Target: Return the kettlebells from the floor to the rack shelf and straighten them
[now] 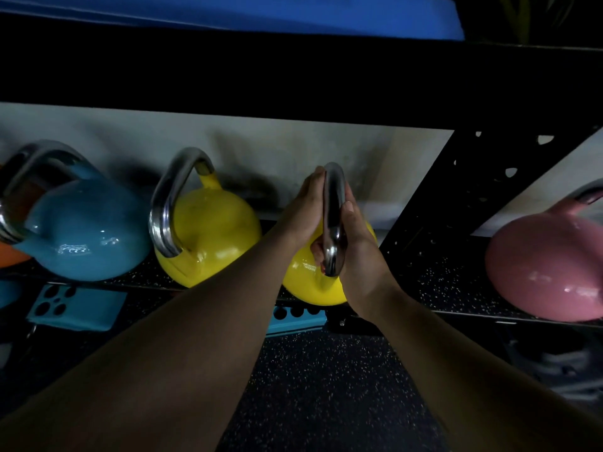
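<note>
Item: yellow kettlebell (306, 282), right-hand one of a yellow pair, on the rack shelf (456, 282), its body reaching the shelf's front lip. Whether its base is fully seated you cannot tell from here; the light is poor.

Grip: your left hand (301, 212) and right hand (357, 246) press flat against either side of its handle (333, 220), fingers extended along the steel rather than curled through the loop. It is a clamp between the palms, not a fist.

Handling: you should keep both palms square and push the bell back from the edge before letting go. Then turn the handle to match its neighbour, whose loop sits at an angle to this one. Mind your knuckles near the black upright (463, 197).

Materials: handle of polished steel, smooth, likely slippery under flat palms. Body round, glossy enamel. Shelf surface and floor (326, 386) are black speckled rubber, which should grip the base.

Neighbours: second yellow kettlebell (208, 236) just beside; blue kettlebell (85, 236) further left; pink kettlebell (548, 269) beyond the upright.
</note>
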Demonstrator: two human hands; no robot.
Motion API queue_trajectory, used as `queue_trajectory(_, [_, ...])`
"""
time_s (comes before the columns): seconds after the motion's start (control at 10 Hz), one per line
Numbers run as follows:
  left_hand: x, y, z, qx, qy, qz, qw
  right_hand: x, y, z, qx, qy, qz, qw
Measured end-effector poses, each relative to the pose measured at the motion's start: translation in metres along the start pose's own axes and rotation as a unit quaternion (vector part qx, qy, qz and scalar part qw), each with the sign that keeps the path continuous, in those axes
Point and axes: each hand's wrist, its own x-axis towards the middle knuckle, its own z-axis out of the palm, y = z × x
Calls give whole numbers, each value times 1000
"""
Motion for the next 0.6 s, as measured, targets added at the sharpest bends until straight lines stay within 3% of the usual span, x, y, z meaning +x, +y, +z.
queue_trajectory(0.4, [-6,12,-7,28,-16,-15,999,-5,-4,-2,-42,-11,8,999])
queue_trajectory(0.6, [-20,35,-15,152,49,7,987,1,-29,-30,-169,-29,53,984])
